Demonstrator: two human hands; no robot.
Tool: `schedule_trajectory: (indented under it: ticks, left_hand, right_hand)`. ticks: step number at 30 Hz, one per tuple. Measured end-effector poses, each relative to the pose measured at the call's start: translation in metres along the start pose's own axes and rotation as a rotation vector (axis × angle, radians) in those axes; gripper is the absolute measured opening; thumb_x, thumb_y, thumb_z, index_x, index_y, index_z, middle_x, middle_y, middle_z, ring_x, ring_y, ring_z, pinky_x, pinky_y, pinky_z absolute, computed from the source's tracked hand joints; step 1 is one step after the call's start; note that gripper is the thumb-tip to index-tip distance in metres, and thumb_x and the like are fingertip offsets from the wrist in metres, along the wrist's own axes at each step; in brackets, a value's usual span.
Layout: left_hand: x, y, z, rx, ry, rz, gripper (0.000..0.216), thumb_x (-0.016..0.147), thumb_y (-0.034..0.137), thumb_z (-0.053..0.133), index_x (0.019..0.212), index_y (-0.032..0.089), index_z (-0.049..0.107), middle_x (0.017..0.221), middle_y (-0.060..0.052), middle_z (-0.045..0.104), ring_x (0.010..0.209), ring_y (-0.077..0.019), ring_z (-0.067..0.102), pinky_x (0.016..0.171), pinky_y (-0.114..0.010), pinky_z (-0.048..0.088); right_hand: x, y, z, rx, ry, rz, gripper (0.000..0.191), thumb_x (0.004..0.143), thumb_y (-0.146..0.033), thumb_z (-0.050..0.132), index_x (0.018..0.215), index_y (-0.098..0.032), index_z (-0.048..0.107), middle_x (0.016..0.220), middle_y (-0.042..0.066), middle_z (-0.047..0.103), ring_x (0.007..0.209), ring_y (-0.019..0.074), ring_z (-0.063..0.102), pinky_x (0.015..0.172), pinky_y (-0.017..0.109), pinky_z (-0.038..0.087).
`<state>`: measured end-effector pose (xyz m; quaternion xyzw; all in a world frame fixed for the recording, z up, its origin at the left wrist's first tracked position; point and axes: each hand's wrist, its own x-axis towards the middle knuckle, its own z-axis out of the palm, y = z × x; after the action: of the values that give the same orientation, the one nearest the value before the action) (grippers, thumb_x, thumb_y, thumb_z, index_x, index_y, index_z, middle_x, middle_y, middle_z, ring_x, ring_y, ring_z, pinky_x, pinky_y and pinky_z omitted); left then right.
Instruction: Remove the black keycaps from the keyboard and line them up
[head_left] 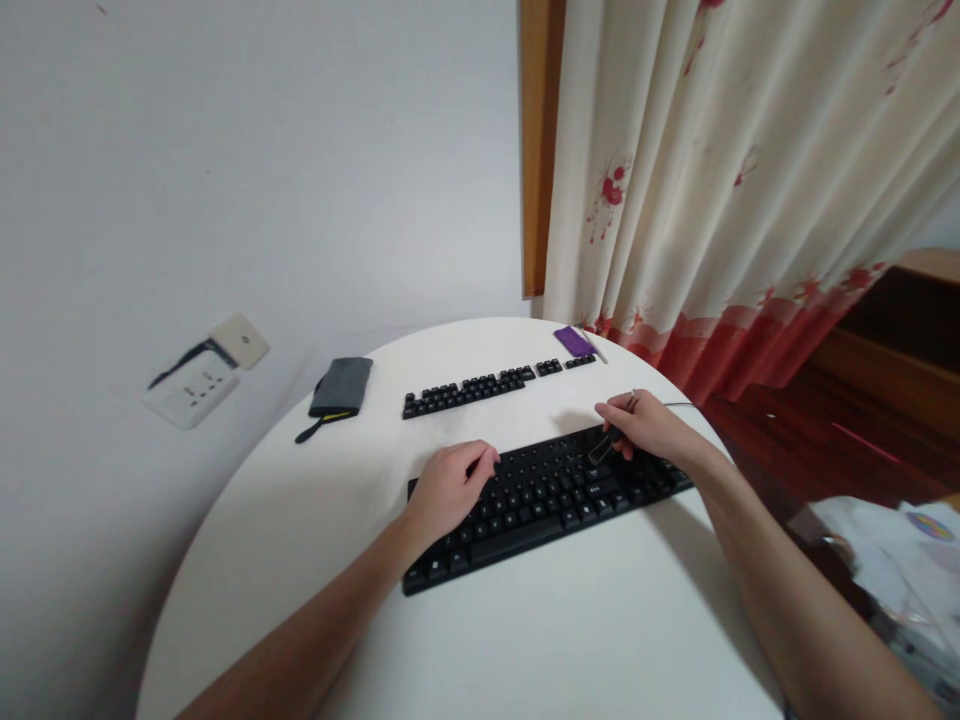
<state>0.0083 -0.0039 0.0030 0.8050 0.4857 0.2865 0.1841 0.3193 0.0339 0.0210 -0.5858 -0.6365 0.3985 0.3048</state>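
Observation:
A black keyboard lies across the round white table. My left hand rests on the keyboard's left part, fingers curled down onto the keys. My right hand is closed in a pinch on a thin wire keycap puller, whose tip touches the keys at the keyboard's upper right. A row of loose black keycaps is lined up on the table behind the keyboard, with two smaller groups further right.
A grey pouch with a strap lies at the table's back left. A purple flat object sits at the back edge near the flowered curtain. A wall socket is on the left. The keyboard cable runs off right.

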Motion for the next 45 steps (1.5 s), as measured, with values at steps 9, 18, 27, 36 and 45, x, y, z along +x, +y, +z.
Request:
schedule_trajectory:
  ticks: [9,18,27,36,45]
  left_hand:
    - [0.0,0.0,0.0,0.017,-0.004,0.002,0.032,0.098,0.028,0.043,0.078,0.02,0.066,0.079,0.0,0.072,0.077,-0.0173,0.066,0.075,-0.029,0.046]
    - [0.0,0.001,-0.001,0.018,-0.003,0.01,0.032,0.098,0.028,0.043,0.079,0.02,0.067,0.078,0.0,0.072,0.076,-0.0173,0.066,0.074,-0.028,0.047]
    - [0.0,0.0,0.001,0.005,0.0,0.016,0.031,0.098,0.027,0.043,0.079,0.02,0.067,0.077,0.0,0.071,0.076,-0.0172,0.066,0.074,-0.029,0.048]
    - [-0.003,0.001,0.001,-0.174,-0.018,0.021,0.04,0.092,0.031,0.059,0.131,0.023,0.056,0.113,-0.005,0.071,0.082,-0.0165,0.065,0.071,-0.028,0.053]
    - [-0.005,-0.002,-0.001,-0.299,-0.114,0.123,0.042,0.091,0.024,0.06,0.133,0.027,0.055,0.12,-0.005,0.067,0.108,-0.02,0.063,0.099,-0.037,0.048]
  right_hand:
    - [-0.018,-0.021,0.019,-0.209,-0.005,-0.138,0.034,0.091,-0.04,0.051,0.062,-0.021,0.047,0.049,-0.001,0.056,0.041,0.0127,0.055,0.042,0.022,0.035]
    - [-0.008,-0.013,0.014,-0.027,-0.014,0.011,0.037,0.091,-0.041,0.047,0.064,-0.019,0.056,0.045,0.0,0.057,0.034,0.0119,0.048,0.038,0.023,0.032]
    - [0.004,-0.01,0.01,0.344,0.203,0.048,0.038,0.089,-0.043,0.052,0.061,-0.017,0.057,0.042,0.0,0.055,0.031,0.0089,0.042,0.034,0.02,0.028]
    - [-0.022,-0.029,0.071,0.365,0.017,-0.414,0.036,0.093,-0.047,0.056,0.072,-0.018,0.06,0.062,-0.001,0.061,0.048,0.0096,0.051,0.048,0.022,0.04]
    - [-0.033,-0.032,0.09,0.34,-0.12,-0.49,0.024,0.094,-0.036,0.058,0.079,-0.018,0.062,0.066,-0.001,0.06,0.056,0.0111,0.054,0.056,0.024,0.042]
